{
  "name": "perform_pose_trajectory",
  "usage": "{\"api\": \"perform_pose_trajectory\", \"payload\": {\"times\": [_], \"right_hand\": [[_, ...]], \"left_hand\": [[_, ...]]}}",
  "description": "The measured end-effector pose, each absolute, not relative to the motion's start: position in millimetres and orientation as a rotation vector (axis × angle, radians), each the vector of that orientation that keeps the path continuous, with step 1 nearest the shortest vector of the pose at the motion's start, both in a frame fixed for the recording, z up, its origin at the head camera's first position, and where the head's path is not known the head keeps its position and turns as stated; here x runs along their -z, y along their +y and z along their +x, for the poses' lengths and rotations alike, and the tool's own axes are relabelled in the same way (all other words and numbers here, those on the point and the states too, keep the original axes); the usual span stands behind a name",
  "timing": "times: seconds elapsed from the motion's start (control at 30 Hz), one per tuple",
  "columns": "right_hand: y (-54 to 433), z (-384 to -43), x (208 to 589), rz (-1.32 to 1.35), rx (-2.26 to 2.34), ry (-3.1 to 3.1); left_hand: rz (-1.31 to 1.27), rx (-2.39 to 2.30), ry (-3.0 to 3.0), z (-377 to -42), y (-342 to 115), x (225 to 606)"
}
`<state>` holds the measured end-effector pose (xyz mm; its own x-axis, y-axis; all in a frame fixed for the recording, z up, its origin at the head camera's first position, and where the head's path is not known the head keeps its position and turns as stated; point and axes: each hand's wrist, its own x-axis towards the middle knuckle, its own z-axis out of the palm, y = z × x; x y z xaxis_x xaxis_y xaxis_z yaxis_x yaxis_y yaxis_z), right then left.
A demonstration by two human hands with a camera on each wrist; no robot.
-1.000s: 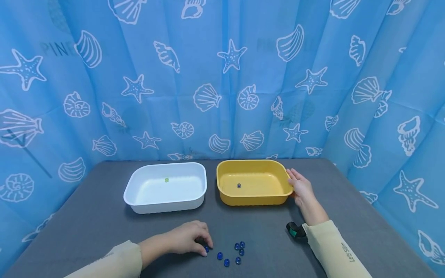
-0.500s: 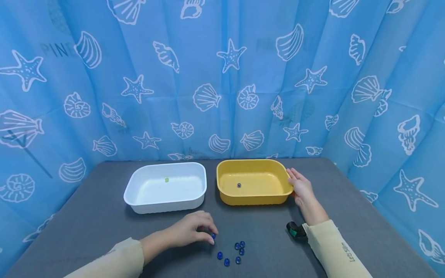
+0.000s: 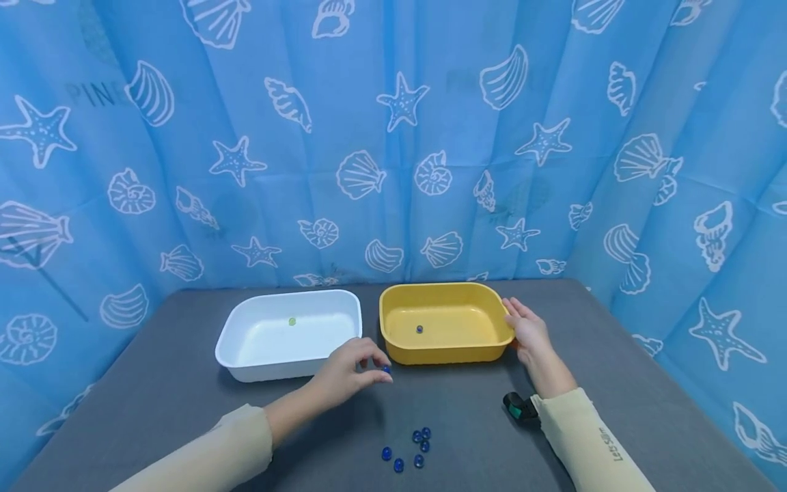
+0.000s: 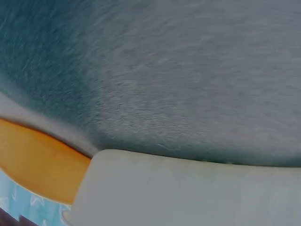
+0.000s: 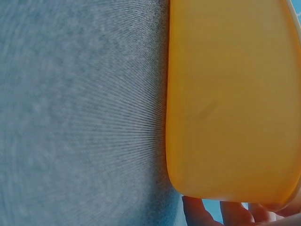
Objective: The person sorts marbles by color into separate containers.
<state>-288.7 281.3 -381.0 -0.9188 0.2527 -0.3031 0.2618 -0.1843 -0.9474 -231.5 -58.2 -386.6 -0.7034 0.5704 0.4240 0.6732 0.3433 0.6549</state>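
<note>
In the head view my left hand (image 3: 352, 372) pinches a small blue glass bead (image 3: 387, 370) between thumb and fingertips. It is raised over the table in front of the gap between a white basin (image 3: 279, 372) and a yellow basin (image 3: 447, 355). My right hand (image 3: 530, 333) holds the yellow basin at its right end, thumb at the rim and fingers along the outer wall. Fingertips (image 5: 193, 209) show against that end in the right wrist view. Several loose blue glass beads (image 3: 418, 436) lie on the table nearer to me. The left wrist view hides the left hand's grip.
One small dark bead (image 3: 420, 329) lies inside the yellow basin, and a small green piece (image 3: 292, 321) inside the white one. A black strap (image 3: 518, 406) shows by the right sleeve. Behind the grey table (image 3: 154, 396) hangs a blue shell-print curtain (image 3: 283, 171).
My left hand has picked the blue bead off the table and carried it up and forward, toward the basins. The right hand stays at the yellow basin. The view has shifted slightly.
</note>
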Motion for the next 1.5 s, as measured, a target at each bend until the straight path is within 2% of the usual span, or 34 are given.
{"api": "perform_pose_trajectory", "payload": {"times": [0.2,0.4,0.8,0.97,1.17,1.5], "right_hand": [[280,-290,383,0.618,2.322,2.023],[280,-289,383,0.637,2.319,2.038],[284,-288,385,0.675,2.304,2.034],[286,-287,386,0.674,2.320,2.034],[287,-288,386,0.652,2.309,2.043],[286,-286,386,0.669,2.296,2.052]], "left_hand": [[-0.777,1.483,-2.538,-244,-44,387],[-0.526,1.661,-2.535,-260,-26,384],[-0.144,2.012,-2.560,-296,12,375],[-0.077,2.012,-2.615,-313,28,373],[-0.043,1.979,-2.624,-331,48,382],[0.363,1.981,-2.693,-345,69,403]]}}
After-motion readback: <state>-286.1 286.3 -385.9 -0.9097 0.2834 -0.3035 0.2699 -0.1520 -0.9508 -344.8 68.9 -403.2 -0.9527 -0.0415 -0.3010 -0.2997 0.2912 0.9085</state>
